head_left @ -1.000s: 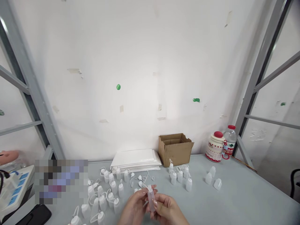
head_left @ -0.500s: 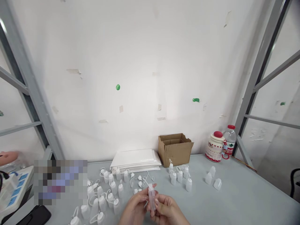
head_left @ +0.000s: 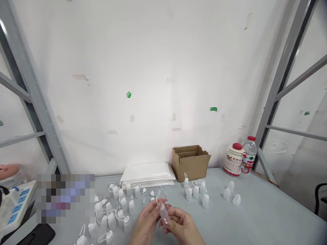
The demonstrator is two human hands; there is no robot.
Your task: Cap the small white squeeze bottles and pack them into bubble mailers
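Note:
Both hands meet at the front middle of the grey table. Between them is a small translucent plastic bottle [head_left: 164,215], tilted with its top toward the upper left. My right hand [head_left: 182,224] is closed round the lower part of its body. My left hand [head_left: 149,219] is closed at its top end, thumb against the neck, where a thin white cap strap sticks up. The fingers partly hide the cap. Just behind the hands lie loose white caps with curled straps [head_left: 152,193]. Many similar small bottles [head_left: 111,221] with strapped caps stand to the left.
A stack of white sheets [head_left: 145,173] and an open cardboard box [head_left: 191,166] stand along the wall. Several capped bottles [head_left: 189,194] stand before the box. Bottles without caps [head_left: 226,194], a jar [head_left: 233,160] and a water bottle [head_left: 250,149] are right. A phone [head_left: 38,234] and power strip [head_left: 17,207] are left.
The bottle has tilted from nearly upright to leaning left. My left thumb and fingers have moved up onto its top, while my right hand keeps hold of the lower body.

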